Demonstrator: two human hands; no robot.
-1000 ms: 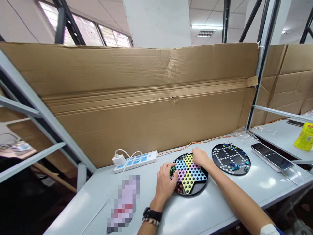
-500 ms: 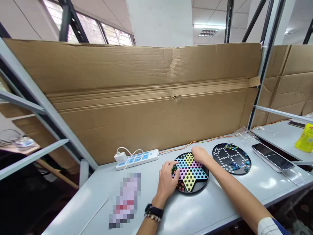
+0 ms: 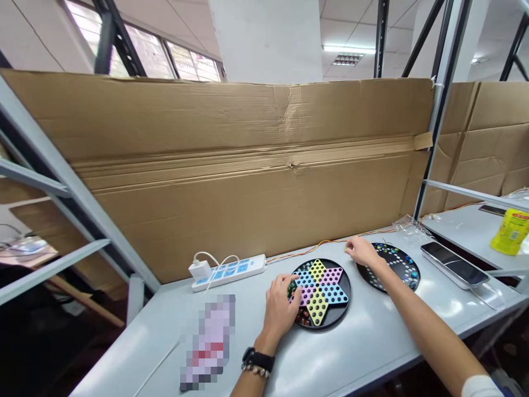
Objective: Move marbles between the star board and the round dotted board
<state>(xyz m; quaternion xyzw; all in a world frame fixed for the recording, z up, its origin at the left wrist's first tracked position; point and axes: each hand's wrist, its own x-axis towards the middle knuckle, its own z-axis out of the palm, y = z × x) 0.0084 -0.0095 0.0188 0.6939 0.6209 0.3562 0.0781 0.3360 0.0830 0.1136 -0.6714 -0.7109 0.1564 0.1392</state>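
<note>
A round black Chinese checkers board [image 3: 334, 315] with a star of yellow, blue and pink hole fields lies on the table. My left hand [image 3: 281, 303] rests at its left edge, fingers spread and thumb over the rim. Dark green marbles [image 3: 291, 288] show by those fingers, and red-brown marbles [image 3: 303, 317] sit in the tray's lower left. To the right, my right hand [image 3: 362, 252] is pinched above the left edge of a second black disc [image 3: 390, 275]. A tiny yellowish marble seems to be at its fingertips. White dots and several coloured marbles cover that disc, partly hidden by my forearm.
A white power strip [image 3: 250, 267] with a plugged-in charger [image 3: 200, 270] lies behind to the left. A phone [image 3: 454, 263] rests on a white box at the right. A yellow container [image 3: 511, 231] stands farther right. A cardboard sheet [image 3: 248, 215] walls off the back.
My right hand has moved right, from the far side of the star board to the left edge of the second disc. My left hand stays at the board's edge. The view has shifted slightly.
</note>
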